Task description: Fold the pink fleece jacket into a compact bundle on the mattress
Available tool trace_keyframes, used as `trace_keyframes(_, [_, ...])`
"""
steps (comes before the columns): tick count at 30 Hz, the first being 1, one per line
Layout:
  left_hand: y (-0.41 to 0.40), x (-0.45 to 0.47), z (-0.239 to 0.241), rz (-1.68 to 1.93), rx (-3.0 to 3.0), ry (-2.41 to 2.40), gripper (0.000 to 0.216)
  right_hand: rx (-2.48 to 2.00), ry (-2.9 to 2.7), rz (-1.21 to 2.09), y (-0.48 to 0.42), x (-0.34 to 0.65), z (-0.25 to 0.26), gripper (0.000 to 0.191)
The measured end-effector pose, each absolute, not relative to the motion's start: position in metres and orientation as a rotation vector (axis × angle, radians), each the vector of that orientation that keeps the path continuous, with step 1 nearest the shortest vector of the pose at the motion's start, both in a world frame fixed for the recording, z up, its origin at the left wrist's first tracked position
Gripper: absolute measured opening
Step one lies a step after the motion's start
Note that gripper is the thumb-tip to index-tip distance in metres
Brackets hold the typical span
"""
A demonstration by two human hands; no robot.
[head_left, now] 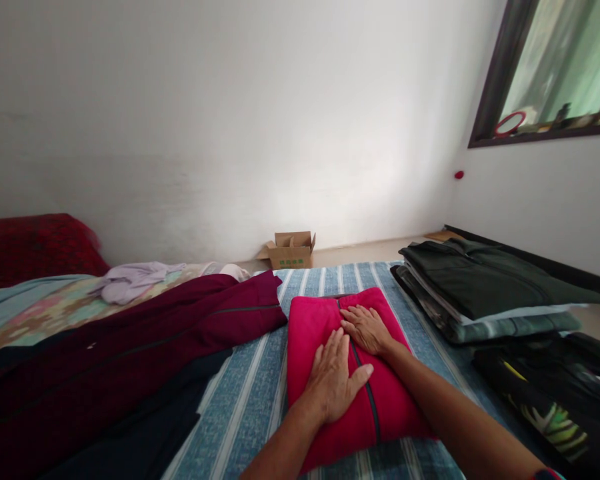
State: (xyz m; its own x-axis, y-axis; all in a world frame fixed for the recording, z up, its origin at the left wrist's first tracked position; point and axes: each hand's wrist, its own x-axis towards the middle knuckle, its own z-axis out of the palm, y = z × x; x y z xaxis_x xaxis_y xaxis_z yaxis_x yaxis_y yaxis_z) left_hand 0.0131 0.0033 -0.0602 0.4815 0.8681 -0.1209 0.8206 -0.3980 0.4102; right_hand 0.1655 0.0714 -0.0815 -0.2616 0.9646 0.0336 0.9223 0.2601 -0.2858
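A folded bright pink jacket (310,320) with a dark zipper down its middle lies on the blue striped bedsheet (250,380). My left hand (333,377) rests flat on the jacket, left of the zipper, with its thumb spread across it. Higher up, my right hand (368,329) lies flat on the same jacket, fingers stretched to the left over the zipper. The fingertips of the two hands are close together. Neither hand grips anything.
Maroon trousers (180,340) and dark navy clothing (165,413) spread over the left side. At right stand a stack of folded dark clothes (480,280) and a black printed garment (555,400). Beyond the bed are an open cardboard box (291,252) and the wall (260,120).
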Motion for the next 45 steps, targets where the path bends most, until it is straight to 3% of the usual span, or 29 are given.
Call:
trace_keyframes(15, [0.009,0.014,-0.059,0.171,2.333,1.387,0.084,-1.753,-2.379,0.272,0.068,0.165,-0.078,0.05])
trace_keyframes(21, [0.018,0.013,-0.062,0.156,2.352,1.353,0.086,-1.763,-2.296,0.24,0.061,0.164,-0.056,0.048])
trace_keyframes(25, [0.024,0.009,-0.063,0.223,2.362,1.304,0.069,-1.702,-2.244,0.182,0.012,0.164,-0.036,0.046])
trace_keyframes(28, [0.028,0.006,-0.057,0.167,2.38,1.257,0.055,-1.41,-2.325,0.171,-0.044,0.162,-0.04,0.046])
trace_keyframes(32, [0.032,0.007,-0.045,0.161,2.458,1.261,0.048,-1.327,-2.422,-0.152,-0.09,0.152,-0.069,0.072])
trace_keyframes(37, [0.036,0.009,-0.042,0.184,2.546,1.25,0.037,-1.42,-2.321,-0.574,-0.088,0.134,-0.096,0.053])
trace_keyframes(45, [0.049,0.01,-0.039,0.187,2.639,1.364,0.03,-1.459,-2.266,-0.734,-0.078,0.127,-0.098,0.046])
